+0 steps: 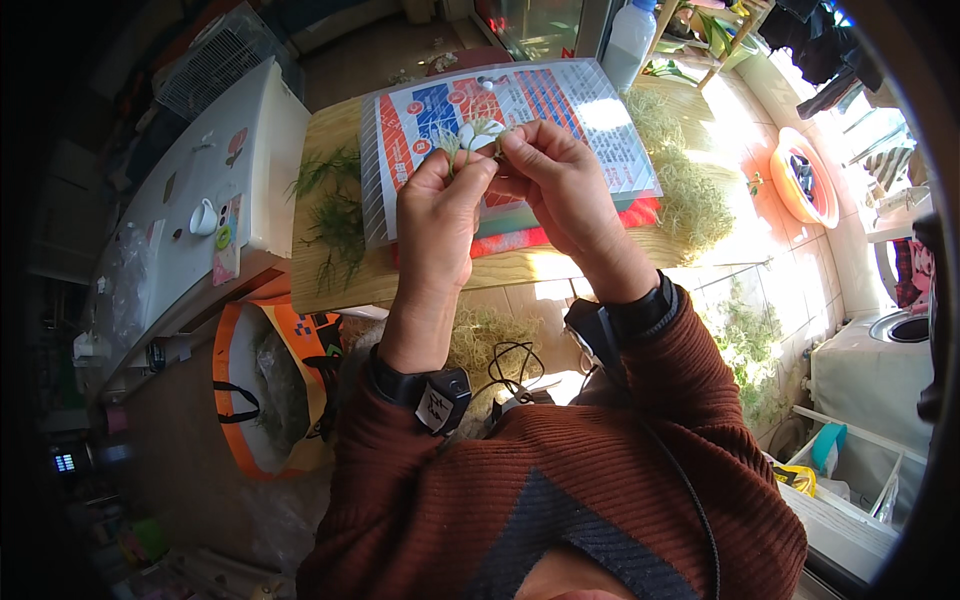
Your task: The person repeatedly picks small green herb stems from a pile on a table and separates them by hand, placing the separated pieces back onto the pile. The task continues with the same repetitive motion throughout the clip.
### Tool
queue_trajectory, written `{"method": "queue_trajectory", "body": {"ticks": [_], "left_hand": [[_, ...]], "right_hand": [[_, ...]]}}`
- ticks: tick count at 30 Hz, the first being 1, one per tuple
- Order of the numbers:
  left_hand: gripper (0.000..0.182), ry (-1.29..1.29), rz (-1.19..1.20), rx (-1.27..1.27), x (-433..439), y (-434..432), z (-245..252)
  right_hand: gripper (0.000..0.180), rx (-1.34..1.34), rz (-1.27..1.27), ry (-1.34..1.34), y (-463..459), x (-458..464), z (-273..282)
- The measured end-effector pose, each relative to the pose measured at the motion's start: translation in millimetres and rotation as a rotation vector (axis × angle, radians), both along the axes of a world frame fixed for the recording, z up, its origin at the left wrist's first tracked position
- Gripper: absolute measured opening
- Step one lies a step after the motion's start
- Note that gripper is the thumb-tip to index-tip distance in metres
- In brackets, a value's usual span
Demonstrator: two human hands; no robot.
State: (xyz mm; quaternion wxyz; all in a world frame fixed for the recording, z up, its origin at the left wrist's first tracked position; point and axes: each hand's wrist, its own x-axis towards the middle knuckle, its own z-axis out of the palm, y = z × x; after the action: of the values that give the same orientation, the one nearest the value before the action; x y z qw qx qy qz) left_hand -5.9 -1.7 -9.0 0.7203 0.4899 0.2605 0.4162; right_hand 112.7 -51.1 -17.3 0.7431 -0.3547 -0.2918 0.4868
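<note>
My left hand (pixel 442 214) pinches the stems of a pale green plant sprig (pixel 474 136), its feathery tips spread above the thumb. Thumb and fingertips of my right hand (pixel 562 180) close on a thin part of the same greenery, right beside the left hand. What lies between the fingertips is partly hidden. Both hands are over a printed sheet (pixel 604 146) in red, blue and white, which rests on a greenish block (pixel 506 222). Red cloth (pixel 517 241) shows under the block. Pale green sprigs (pixel 686 199) are heaped at the right, and dark green sprigs (pixel 337 217) lie at the left.
The wooden table (pixel 360 285) carries all this. A large plastic bottle (pixel 630 41) stands at its far right. On the left, a white cabinet (pixel 169 142) holds a cup (pixel 202 217). An orange bag (pixel 244 454) sits below; more pale sprigs (pixel 487 334) lie on the floor.
</note>
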Motion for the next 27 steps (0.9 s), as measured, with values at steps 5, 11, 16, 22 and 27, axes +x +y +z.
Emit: {"method": "queue_trajectory", "body": {"ticks": [5, 11, 16, 22, 27], "left_hand": [[0.003, 0.013, -0.010, 0.019, 0.6, 1.4, -1.5], [0.004, -0.037, -0.058, 0.025, -1.8, 2.2, -2.1], [0.004, -0.033, -0.057, 0.047, -0.9, 0.7, -0.6], [0.006, -0.028, -0.041, 0.077, 1.2, -2.3, -0.1], [0.008, 0.070, -0.035, 0.155, 0.0, -0.1, -3.0]], "right_hand": [[0.016, 0.010, 0.019, 0.053, -1.4, -1.1, -0.6], [0.016, 0.044, 0.042, 0.110, -3.3, -2.5, -0.5], [0.017, 0.013, 0.007, 0.138, -3.6, -4.6, -1.5], [0.017, 0.007, -0.016, 0.142, -5.8, -7.5, 0.4], [0.017, -0.002, -0.025, 0.163, -7.3, -10.1, -0.5]]}}
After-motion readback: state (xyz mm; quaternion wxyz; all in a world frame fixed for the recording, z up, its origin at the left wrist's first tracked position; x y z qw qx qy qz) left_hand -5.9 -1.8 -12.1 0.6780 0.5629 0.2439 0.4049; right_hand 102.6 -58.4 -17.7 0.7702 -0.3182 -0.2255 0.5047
